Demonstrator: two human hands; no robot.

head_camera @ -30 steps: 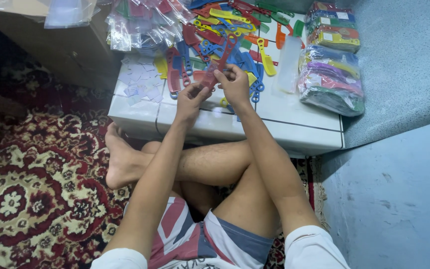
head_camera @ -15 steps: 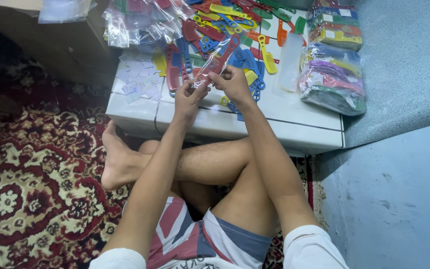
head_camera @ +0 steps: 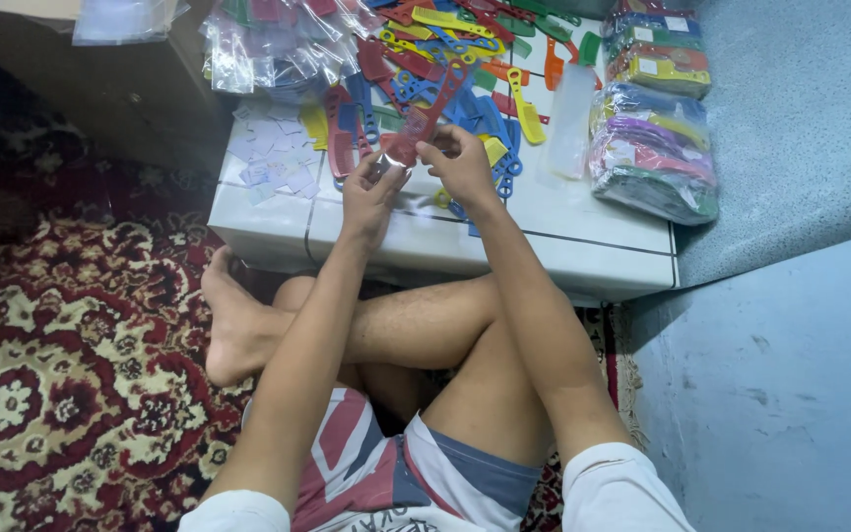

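I sit cross-legged on a patterned carpet before a low white table (head_camera: 583, 258). My left hand (head_camera: 371, 189) and my right hand (head_camera: 460, 163) together hold a red plastic comb (head_camera: 425, 120) inside a clear plastic sleeve, just above the table's front part. The comb tilts up and away from me. A heap of loose coloured combs (head_camera: 465, 69) in red, blue, yellow, green and orange lies right behind my hands.
Clear plastic bags (head_camera: 278, 49) pile up at the table's back left, small paper slips (head_camera: 273, 158) lie at its left. Bundles of packed combs (head_camera: 654, 148) stand at the right. A blue-grey wall (head_camera: 790, 325) rises on the right, a red patterned carpet (head_camera: 61, 374) spreads left.
Both hands stay at the same spot on the table. The red comb has been raised and tilted between them, with the clear sleeve now around its lower end.
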